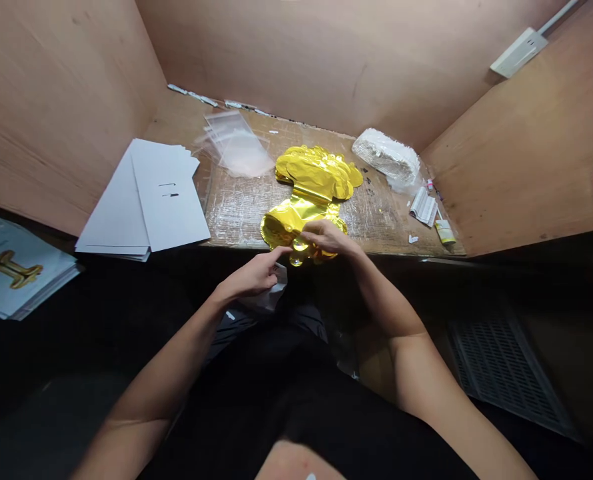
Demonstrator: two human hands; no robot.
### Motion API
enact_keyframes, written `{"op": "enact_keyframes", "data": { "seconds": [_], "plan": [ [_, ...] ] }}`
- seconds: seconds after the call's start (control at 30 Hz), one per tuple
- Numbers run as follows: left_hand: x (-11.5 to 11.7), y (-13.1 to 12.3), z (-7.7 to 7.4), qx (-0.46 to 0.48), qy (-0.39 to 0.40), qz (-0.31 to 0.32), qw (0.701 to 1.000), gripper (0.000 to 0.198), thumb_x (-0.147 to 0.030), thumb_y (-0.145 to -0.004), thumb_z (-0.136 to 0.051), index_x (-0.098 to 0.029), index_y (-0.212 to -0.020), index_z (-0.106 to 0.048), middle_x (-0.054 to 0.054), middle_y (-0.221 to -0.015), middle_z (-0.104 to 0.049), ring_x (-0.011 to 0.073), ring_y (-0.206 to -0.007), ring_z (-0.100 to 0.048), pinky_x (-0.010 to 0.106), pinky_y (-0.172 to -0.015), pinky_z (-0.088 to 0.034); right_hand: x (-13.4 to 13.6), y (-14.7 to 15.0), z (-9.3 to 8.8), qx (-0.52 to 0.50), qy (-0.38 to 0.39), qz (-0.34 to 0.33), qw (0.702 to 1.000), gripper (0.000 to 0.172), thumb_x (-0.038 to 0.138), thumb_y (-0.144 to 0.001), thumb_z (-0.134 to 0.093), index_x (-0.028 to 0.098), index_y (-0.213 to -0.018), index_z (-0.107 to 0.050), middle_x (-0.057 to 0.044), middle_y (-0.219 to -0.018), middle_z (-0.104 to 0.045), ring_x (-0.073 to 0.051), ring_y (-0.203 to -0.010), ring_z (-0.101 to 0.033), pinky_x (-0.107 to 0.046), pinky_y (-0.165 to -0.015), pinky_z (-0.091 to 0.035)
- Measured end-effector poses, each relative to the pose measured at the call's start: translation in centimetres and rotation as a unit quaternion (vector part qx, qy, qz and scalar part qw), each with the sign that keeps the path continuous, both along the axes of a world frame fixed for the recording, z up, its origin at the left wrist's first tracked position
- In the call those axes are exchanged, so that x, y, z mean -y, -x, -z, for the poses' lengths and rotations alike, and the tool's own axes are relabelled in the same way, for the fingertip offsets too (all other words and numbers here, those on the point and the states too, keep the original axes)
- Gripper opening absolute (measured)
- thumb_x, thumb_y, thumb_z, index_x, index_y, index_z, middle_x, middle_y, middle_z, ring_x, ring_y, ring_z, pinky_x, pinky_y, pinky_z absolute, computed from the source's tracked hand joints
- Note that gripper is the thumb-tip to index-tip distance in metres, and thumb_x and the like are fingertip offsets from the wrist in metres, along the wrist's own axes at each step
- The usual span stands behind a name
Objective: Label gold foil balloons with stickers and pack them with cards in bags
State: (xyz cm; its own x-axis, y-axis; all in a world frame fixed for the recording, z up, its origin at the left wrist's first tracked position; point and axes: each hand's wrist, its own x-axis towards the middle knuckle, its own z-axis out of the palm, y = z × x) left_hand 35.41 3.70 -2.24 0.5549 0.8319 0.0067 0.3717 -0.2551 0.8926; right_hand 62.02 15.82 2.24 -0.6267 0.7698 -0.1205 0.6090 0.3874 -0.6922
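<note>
Seen from the head camera, a person's right hand [329, 239] is clamping the gold foil balloon [316, 175] at the near edge of the workbench [376, 227], apparently steadying it, while the left hand [252, 276] is hovering just beside the balloon, fingers together, its grip unclear. White cards [166, 197] are lying left of the balloon, clear plastic bags [234, 145] beyond it.

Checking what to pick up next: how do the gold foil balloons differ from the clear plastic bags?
The gold foil balloons are opaque and shiny, the clear plastic bags see-through. The balloons lie crumpled, with the right hand on them; the bags lie flat, untouched. Both rest on the wooden worktop.
</note>
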Motion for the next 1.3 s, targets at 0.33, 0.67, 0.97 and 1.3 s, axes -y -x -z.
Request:
{"op": "enact_keyframes", "data": {
  "seconds": [0.33, 0.67, 0.97, 1.3],
  "plan": [
    [0.8, 0.3, 0.1, 0.185, 0.105, -0.215, 0.953, 0.090, -0.032, -0.083, -0.081, -0.019, -0.160, -0.035, 0.008, -0.105, -0.078, 0.0179, -0.079, -0.075, 0.024, -0.070, -0.054, -1.3, -2.8, -4.3, 0.095, -0.356, 0.266, 0.891, 0.024, 0.025, -0.107, -0.057, 0.012, -0.117, -0.074, -0.019, -0.116, -0.072, -0.030, -0.109, -0.063, -0.051, -0.102, -0.048],
    [2.7, -0.6, -3.8, 0.054, -0.026, -0.237, 0.970, 0.085, -0.026, -0.090, -0.072, -0.017, -0.164, -0.031, -0.011, -0.065, -0.058, 0.0098, -0.055, -0.050, 0.018, -0.060, -0.040, 9.2, 6.0, 0.8, -0.114, -0.284, -0.078, 0.949, 0.023, 0.034, -0.111, -0.057, 0.022, -0.102, -0.075, -0.010, -0.095, -0.069, -0.023, -0.090, -0.059, -0.040, -0.085, -0.052],
    [3.4, -0.5, -3.7, 0.056, -0.076, -0.167, 0.981, 0.085, -0.022, -0.095, -0.066, -0.017, -0.168, -0.023, -0.013, -0.063, -0.049, 0.0085, -0.053, -0.042, 0.018, -0.061, -0.037, 9.3, 5.6, -0.7, -0.188, -0.074, -0.023, 0.979, 0.018, 0.028, -0.100, -0.063, 0.018, -0.086, -0.068, -0.004, -0.084, -0.066, -0.017, -0.079, -0.058, -0.031, -0.075, -0.048],
    [3.3, 0.0, -2.8, 0.075, -0.003, -0.176, 0.982, 0.096, -0.028, -0.089, -0.075, -0.017, -0.168, -0.022, -0.014, -0.061, -0.048, 0.0093, -0.052, -0.047, 0.017, -0.058, -0.034, 9.8, 4.4, 0.3, -0.176, -0.219, -0.030, 0.959, 0.021, 0.038, -0.104, -0.069, 0.019, -0.095, -0.074, -0.010, -0.095, -0.072, -0.021, -0.087, -0.064, -0.036, -0.081, -0.053]
  ]
}}
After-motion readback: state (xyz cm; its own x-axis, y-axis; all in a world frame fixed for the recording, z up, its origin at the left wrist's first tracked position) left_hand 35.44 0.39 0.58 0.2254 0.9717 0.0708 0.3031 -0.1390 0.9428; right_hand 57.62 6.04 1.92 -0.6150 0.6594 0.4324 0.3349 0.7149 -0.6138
